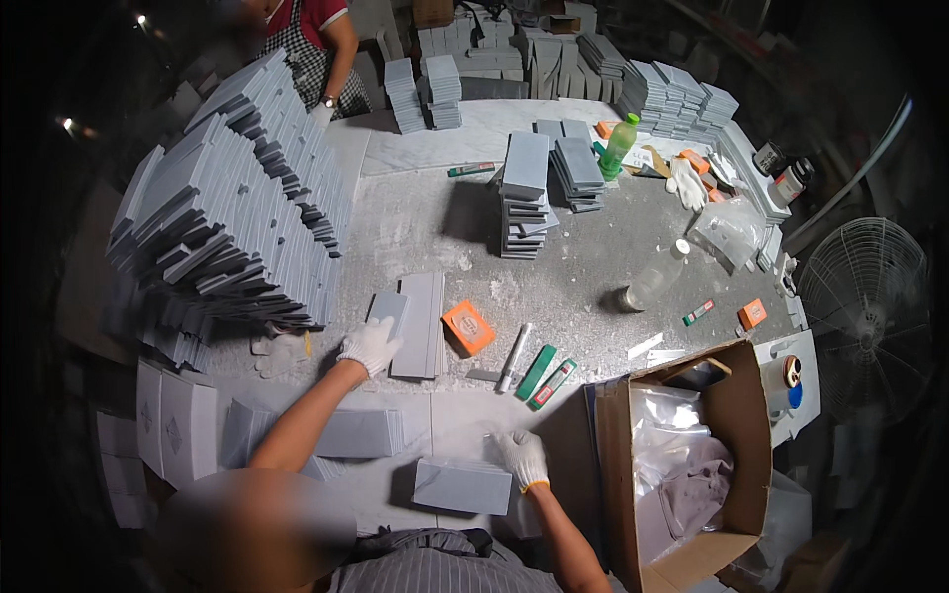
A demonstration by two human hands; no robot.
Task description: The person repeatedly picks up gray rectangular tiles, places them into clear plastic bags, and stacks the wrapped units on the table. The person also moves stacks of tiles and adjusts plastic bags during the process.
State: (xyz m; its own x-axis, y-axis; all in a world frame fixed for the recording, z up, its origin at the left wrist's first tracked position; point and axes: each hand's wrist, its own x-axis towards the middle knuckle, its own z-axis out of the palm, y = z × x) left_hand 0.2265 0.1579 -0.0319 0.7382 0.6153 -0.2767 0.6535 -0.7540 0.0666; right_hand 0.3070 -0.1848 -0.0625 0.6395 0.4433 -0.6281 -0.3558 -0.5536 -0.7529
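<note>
My left hand [370, 348], in a white knit glove, grips the near end of a small grey rectangular tile [389, 307]. That tile lies against a stack of longer pale grey slabs [421, 326]. My right hand [522, 461], also gloved, has its fingers curled in beside the far right corner of a stack of grey tiles [462, 486] in front of me. Whatever the right fingers hold, if anything, is too small to make out. Right of the slabs sit an orange box [468, 328], a white marker [516, 357] and two green-and-white small boxes [552, 383].
Tall leaning tile stacks [227, 198] rise at the left. Further tile stacks [526, 188] stand mid-table, near a green bottle [620, 148] and a clear bottle [655, 277]. An open carton [692, 474] and a fan [868, 296] are at right. Another person [316, 54] stands far left.
</note>
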